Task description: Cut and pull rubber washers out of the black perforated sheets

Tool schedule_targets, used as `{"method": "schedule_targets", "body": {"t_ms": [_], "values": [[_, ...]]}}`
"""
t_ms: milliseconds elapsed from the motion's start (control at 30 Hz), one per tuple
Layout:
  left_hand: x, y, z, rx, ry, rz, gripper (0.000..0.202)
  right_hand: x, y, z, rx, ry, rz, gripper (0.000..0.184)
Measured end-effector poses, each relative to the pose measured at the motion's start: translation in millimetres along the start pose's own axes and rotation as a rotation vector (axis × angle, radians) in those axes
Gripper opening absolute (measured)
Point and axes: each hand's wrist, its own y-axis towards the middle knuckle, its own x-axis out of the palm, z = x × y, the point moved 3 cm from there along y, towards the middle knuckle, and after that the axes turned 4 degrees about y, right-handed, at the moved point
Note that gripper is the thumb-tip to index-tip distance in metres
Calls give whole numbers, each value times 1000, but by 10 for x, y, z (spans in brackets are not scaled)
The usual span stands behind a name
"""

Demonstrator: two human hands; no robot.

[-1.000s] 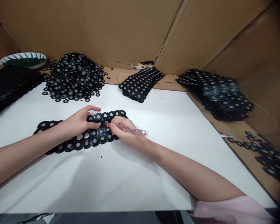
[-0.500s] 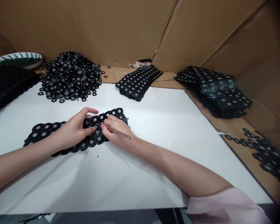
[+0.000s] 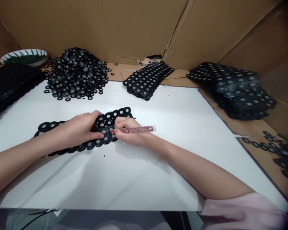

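Observation:
A black sheet of joined rings with pale centres [image 3: 110, 118] lies on the white table top [image 3: 158, 153]. My left hand [image 3: 79, 129] rests flat on the sheet, fingers pressing it down. My right hand [image 3: 128, 129] is closed around a pink translucent pair of tweezers [image 3: 136, 129], whose tip points left at a ring near my left fingertips. Both forearms lie across the table.
A heap of loose black rings [image 3: 74, 75] sits at the back left, beside a patterned bowl [image 3: 24, 57]. Stacks of ring sheets lie at the back centre [image 3: 147, 80], right [image 3: 237, 92] and far left [image 3: 9, 83]. Cardboard walls [image 3: 134, 28] enclose the table.
The tweezers, hidden in my right hand half a second ago, show again, pointing at the sheet. My left fingers have flattened onto the rings. The view shifted slightly.

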Motion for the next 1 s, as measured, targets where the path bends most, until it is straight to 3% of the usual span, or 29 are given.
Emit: {"method": "schedule_targets", "body": {"t_ms": [133,300,567,700,833,1000], "values": [[-14,79,-17,-10,30,-73,39,10,3,40,-2,4,-6,29],[-5,79,-27,-33,-146,-150,31,19,-8,49,36,74,5,26],[-17,20,-32,64,-481,-242,37,13,0,44,2,109,-9,22],[11,47,-46,64,-500,-179,32,39,0,82,-23,86,25,26],[78,9,12,-6,-345,-42,24,38,-16,55,-45,-1,15,28],[88,-215,216,-145,-240,181,25,114,-42,5,-233,-277,-26,29]]}}
